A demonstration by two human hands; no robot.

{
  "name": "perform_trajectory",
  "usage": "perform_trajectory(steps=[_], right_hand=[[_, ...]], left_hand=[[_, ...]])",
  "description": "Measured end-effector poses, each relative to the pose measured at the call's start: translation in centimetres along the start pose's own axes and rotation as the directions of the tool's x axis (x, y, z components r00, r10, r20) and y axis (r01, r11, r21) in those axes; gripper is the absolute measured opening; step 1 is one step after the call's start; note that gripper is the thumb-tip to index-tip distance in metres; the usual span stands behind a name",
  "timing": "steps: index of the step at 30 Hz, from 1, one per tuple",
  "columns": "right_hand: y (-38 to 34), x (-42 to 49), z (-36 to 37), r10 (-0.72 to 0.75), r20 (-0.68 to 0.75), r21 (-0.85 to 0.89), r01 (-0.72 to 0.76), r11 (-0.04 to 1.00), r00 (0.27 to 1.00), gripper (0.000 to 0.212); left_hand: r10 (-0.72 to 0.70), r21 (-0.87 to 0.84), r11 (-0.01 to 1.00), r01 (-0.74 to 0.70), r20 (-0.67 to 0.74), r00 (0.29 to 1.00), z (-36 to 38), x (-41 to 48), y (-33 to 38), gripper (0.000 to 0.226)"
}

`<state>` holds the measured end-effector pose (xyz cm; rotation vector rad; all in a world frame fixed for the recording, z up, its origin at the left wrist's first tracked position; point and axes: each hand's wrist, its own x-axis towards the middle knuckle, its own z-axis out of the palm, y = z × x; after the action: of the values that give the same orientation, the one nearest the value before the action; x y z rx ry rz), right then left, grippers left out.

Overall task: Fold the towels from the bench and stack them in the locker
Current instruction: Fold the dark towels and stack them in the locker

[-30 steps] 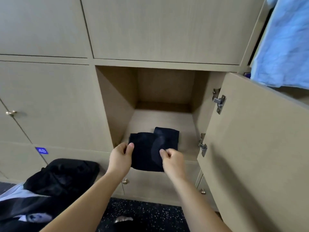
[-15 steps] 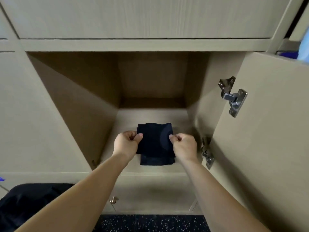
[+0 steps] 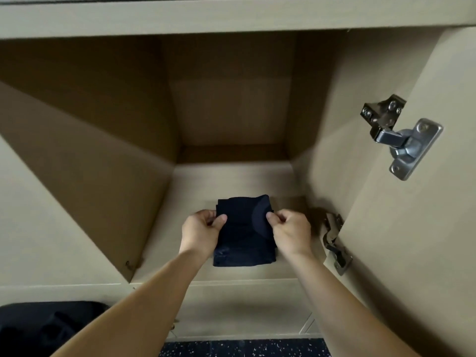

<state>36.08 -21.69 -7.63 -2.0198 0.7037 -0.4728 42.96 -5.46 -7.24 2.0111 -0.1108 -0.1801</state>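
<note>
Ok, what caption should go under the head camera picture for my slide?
A folded dark towel, pinched at its sides by the left hand and right hand, inside the open locker.

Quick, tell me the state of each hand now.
Left hand: closed, pinching the left edge of the dark folded towel.
Right hand: closed, pinching the same towel's right edge.

Navy towel (image 3: pixel 243 235), beige locker (image 3: pixel 231 176), speckled dark floor (image 3: pixel 231 347)
</note>
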Motion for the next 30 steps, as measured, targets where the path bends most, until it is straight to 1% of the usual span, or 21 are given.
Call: perform_trajectory(steps=[2, 3, 5, 6, 8, 10, 11, 13, 14, 17, 18, 21, 22, 23, 25, 26, 28, 30], right_hand=[[0.2, -0.1, 0.0, -0.037, -0.009, -0.061, 0.036, 0.997, 0.999, 0.014], [0.2, -0.3, -0.1, -0.055, -0.025, -0.105, 0.052, 0.993, 0.998, 0.015], [0.0, -0.5, -0.4, -0.155, -0.031, -0.149, 0.149, 0.978, 0.987, 0.026], [-0.2, -0.4, -0.6, -0.234, -0.002, -0.162, 0.230, 0.960, 0.972, 0.032], [-0.7, -0.3, -0.8, -0.339, 0.136, -0.199, 0.361, 0.911, 0.931, 0.048], [-0.8, -0.2, -0.9, -0.329, 0.261, -0.231, 0.390, 0.892, 0.908, 0.057], [-0.6, -0.1, -0.8, -0.302, 0.290, -0.245, 0.375, 0.894, 0.908, 0.058], [0.2, -0.1, -0.6, -0.253, 0.303, -0.248, 0.332, 0.910, 0.919, 0.057], [0.6, -0.2, -0.4, -0.241, 0.295, -0.231, 0.314, 0.921, 0.925, 0.056], [1.8, -0.6, 0.2, -0.222, 0.269, -0.153, 0.269, 0.951, 0.937, 0.054], [2.1, -0.8, 0.4, -0.217, 0.258, -0.131, 0.256, 0.958, 0.942, 0.054], [2.6, -0.9, 0.9, -0.201, 0.227, -0.097, 0.227, 0.969, 0.953, 0.053], [2.7, -0.9, 1.0, -0.198, 0.225, -0.097, 0.224, 0.970, 0.954, 0.052], [2.7, -0.9, 0.9, -0.197, 0.229, -0.100, 0.224, 0.969, 0.953, 0.052], [2.4, -0.9, 0.7, -0.179, 0.255, -0.109, 0.213, 0.971, 0.950, 0.051], [2.0, -0.9, 0.4, -0.169, 0.266, -0.115, 0.205, 0.972, 0.949, 0.051], [1.0, -1.2, -0.2, -0.157, 0.249, -0.135, 0.195, 0.971, 0.956, 0.053], [-0.5, -1.8, -0.9, -0.168, 0.190, -0.165, 0.200, 0.966, 0.967, 0.054]], left_hand=[[0.012, 0.052, 0.999, -0.011, -0.018, 1.000, 0.0, -0.4, 0.0, 0.028], [0.034, 0.093, 0.995, -0.031, -0.030, 0.999, -0.1, -0.6, -0.1, 0.034], [0.154, 0.217, 0.966, -0.143, -0.036, 0.987, -0.5, -0.8, -0.2, 0.038], [0.238, 0.288, 0.931, -0.224, -0.017, 0.971, -0.7, -0.8, -0.1, 0.040], [0.383, 0.407, 0.829, -0.384, 0.087, 0.920, -0.9, -0.4, -0.1, 0.047], [0.420, 0.485, 0.731, -0.480, 0.235, 0.877, -0.9, -0.2, 0.0, 0.053], [0.411, 0.520, 0.687, -0.507, 0.298, 0.862, -0.8, -0.1, -0.2, 0.055], [0.392, 0.571, 0.617, -0.542, 0.375, 0.840, -0.7, -0.1, -0.9, 0.057], [0.387, 0.580, 0.601, -0.550, 0.392, 0.835, -0.7, -0.1, -1.4, 0.058], [0.378, 0.580, 0.601, -0.550, 0.400, 0.835, -0.3, -0.5, -3.1, 0.060], [0.377, 0.580, 0.606, -0.545, 0.394, 0.838, -0.1, -0.6, -3.5, 0.066], [0.365, 0.578, 0.630, -0.519, 0.371, 0.854, 0.4, -0.6, -4.8, 0.098], [0.362, 0.580, 0.634, -0.512, 0.362, 0.859, 0.4, -0.6, -4.9, 0.098], [0.364, 0.579, 0.639, -0.507, 0.353, 0.862, 0.4, -0.7, -4.7, 0.090], [0.358, 0.588, 0.625, -0.514, 0.369, 0.858, 0.2, -1.0, -4.0, 0.064], [0.341, 0.585, 0.630, -0.511, 0.382, 0.859, 0.0, -1.2, -3.5, 0.058], [0.304, 0.575, 0.662, -0.480, 0.380, 0.874, -0.8, -1.7, -2.6, 0.056], [0.307, 0.584, 0.671, -0.456, 0.341, 0.889, -1.9, -2.3, -1.6, 0.059]])
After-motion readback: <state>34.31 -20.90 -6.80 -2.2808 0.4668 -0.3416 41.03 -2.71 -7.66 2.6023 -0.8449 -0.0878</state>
